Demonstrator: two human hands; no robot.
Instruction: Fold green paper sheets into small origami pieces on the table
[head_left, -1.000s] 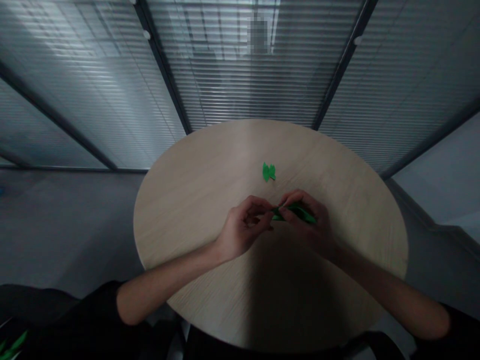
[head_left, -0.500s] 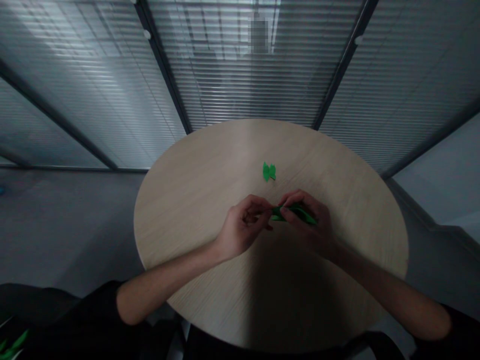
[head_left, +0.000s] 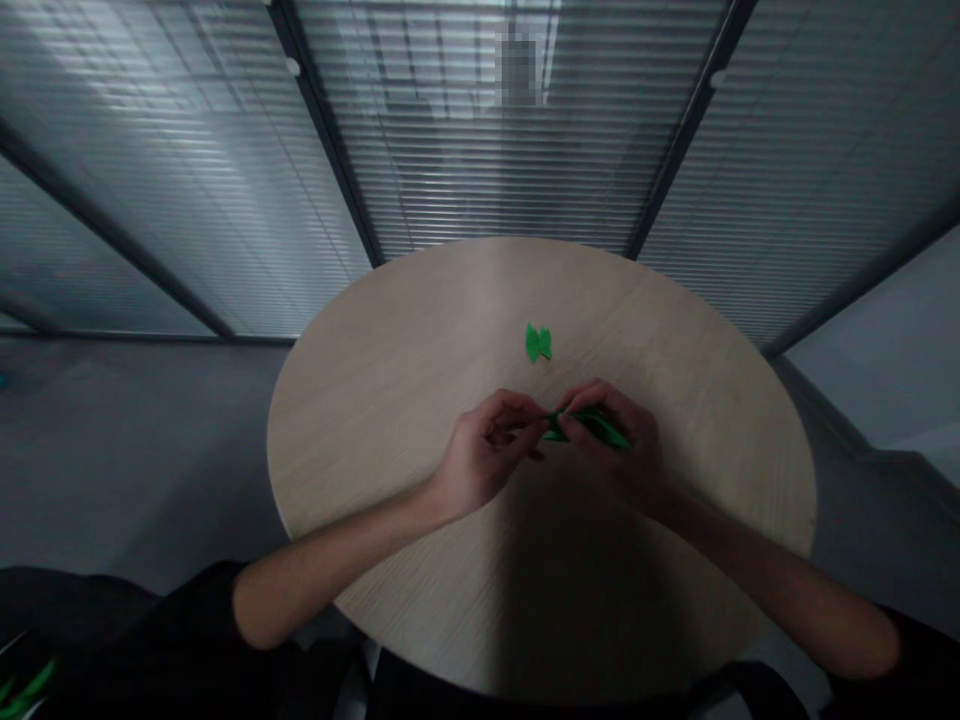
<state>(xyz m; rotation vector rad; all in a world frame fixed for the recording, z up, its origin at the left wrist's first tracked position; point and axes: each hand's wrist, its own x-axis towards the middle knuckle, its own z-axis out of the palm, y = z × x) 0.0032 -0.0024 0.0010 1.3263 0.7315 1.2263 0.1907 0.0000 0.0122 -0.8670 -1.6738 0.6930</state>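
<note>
Left hand (head_left: 486,462) and right hand (head_left: 616,448) — fingertips apparently pinched together.

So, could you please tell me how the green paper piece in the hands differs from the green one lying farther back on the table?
The held green paper piece is pinched between the left hand and the right hand; the small green folded piece lies untouched on the round table. The held one looks long and narrow, the other short and bow-shaped. Fingers partly hide the held one; the other shows fully. Both are bright green.

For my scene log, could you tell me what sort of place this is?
Probably an office meeting room: a round wooden table stands before glass partition walls with horizontal blinds behind them.
</note>
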